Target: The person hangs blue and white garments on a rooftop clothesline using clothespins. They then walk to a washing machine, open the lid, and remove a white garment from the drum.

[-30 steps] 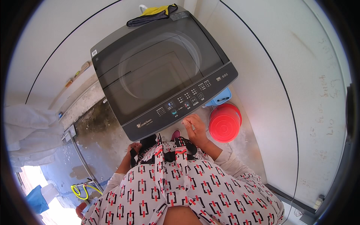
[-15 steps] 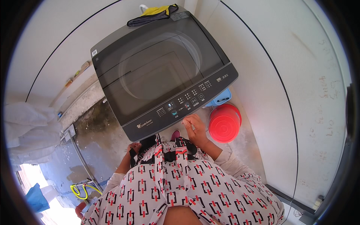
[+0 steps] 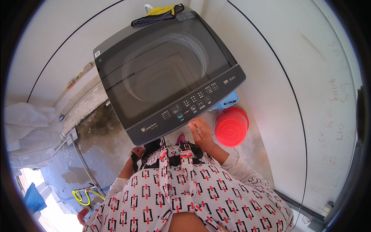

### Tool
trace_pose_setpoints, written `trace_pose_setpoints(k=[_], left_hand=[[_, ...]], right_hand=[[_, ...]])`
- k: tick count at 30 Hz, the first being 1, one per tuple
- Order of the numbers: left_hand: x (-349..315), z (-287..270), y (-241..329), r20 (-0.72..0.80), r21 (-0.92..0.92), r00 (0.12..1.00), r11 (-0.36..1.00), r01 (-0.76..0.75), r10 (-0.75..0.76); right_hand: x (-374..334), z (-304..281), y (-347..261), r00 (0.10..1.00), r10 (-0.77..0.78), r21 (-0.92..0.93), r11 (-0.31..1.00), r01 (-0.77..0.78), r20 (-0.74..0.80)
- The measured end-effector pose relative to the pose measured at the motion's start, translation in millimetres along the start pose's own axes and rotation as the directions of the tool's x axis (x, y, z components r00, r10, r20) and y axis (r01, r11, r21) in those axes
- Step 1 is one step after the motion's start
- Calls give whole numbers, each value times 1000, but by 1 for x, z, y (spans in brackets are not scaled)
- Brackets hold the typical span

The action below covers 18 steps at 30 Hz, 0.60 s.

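Note:
A dark grey top-loading washing machine (image 3: 170, 73) stands in front of me with its glass lid down. Buttons and printed markings cover the control panel (image 3: 189, 104) along its near edge. My right hand (image 3: 201, 133) rests at that front edge, fingers loosely curled and nothing visible in them. Low on the left, my left hand (image 3: 138, 151) is curled beside the machine's near corner. A black band circles the wrist, and dark fabric lies beside the fingers. Whatever the left fingers may hold is hidden.
A red lidded bucket (image 3: 231, 129) and a light blue container (image 3: 228, 101) stand right of the machine. A yellow and grey cloth (image 3: 160, 13) lies on its back edge. White fabric (image 3: 33, 133) hangs at left, above a yellow hose (image 3: 82, 197). Walls enclose the back and right.
The lit digit on the control panel has gone dark. At far left, the white fabric and blue cloth have shifted slightly. Both my hands stay nearly where they were.

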<state>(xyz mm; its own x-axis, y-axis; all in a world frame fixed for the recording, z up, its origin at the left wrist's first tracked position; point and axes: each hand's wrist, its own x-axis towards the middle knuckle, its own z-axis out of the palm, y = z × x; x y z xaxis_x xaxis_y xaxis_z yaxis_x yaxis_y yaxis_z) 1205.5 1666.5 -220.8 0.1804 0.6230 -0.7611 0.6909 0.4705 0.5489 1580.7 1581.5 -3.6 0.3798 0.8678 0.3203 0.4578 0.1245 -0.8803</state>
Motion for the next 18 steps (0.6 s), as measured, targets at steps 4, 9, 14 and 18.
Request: trace_pose_setpoints(k=[4,9,14,18], left_hand=[[3,0,-1,1,5,1000,1000,10,-10],[10,-1,-8,-7,10,1000,1000,16,-16],[6,-1,-9,-16,17,1000,1000,-4,4],[4,-2,-4,-3,11,1000,1000,4,-4]], right_hand=[[0,-1,-1,1000,11,-3,1000,-11,12],[10,-11,8,999,-30,-126,992,24,-46],[31,-35,20,982,-143,-427,901,78,-121],[29,-45,33,985,-122,-591,806,26,-122]])
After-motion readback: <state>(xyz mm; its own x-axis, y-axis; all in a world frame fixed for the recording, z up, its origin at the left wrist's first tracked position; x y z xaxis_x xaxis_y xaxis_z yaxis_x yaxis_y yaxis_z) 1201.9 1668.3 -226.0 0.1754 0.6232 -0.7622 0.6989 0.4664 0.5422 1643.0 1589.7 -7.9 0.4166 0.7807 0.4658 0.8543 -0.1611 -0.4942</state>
